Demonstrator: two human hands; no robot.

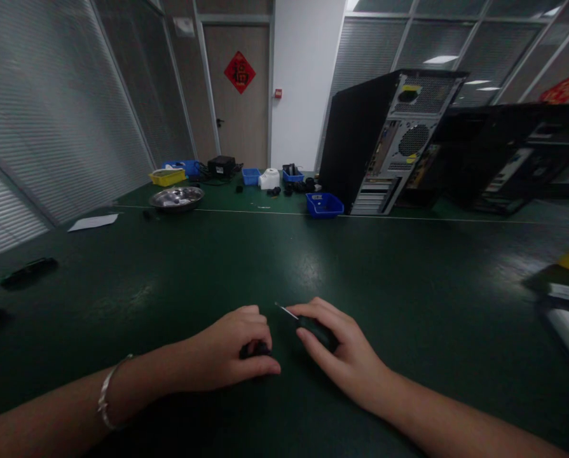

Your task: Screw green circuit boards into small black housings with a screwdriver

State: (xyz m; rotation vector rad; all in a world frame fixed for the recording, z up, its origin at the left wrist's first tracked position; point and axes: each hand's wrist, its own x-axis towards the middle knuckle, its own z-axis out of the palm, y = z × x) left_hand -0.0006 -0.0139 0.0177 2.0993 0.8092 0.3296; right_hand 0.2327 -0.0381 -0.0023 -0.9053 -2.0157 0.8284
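My right hand (344, 346) is closed round the dark handle of a screwdriver (316, 332). Its thin metal shaft points up and left, past my fingertips. To the left, my left hand (239, 346) curls its fingers over a small black object (255, 350), mostly hidden under them; its kind does not show. A gap of bare green table (284, 267) lies between the two hands, and the screwdriver's tip is apart from the left hand.
A metal bowl (177, 198), a yellow bin (167, 177) and a blue bin (325, 205) stand at the back. A tall black computer case (360, 133) rises behind right. White paper (93, 222) and a dark tool-like object (29, 272) lie left.
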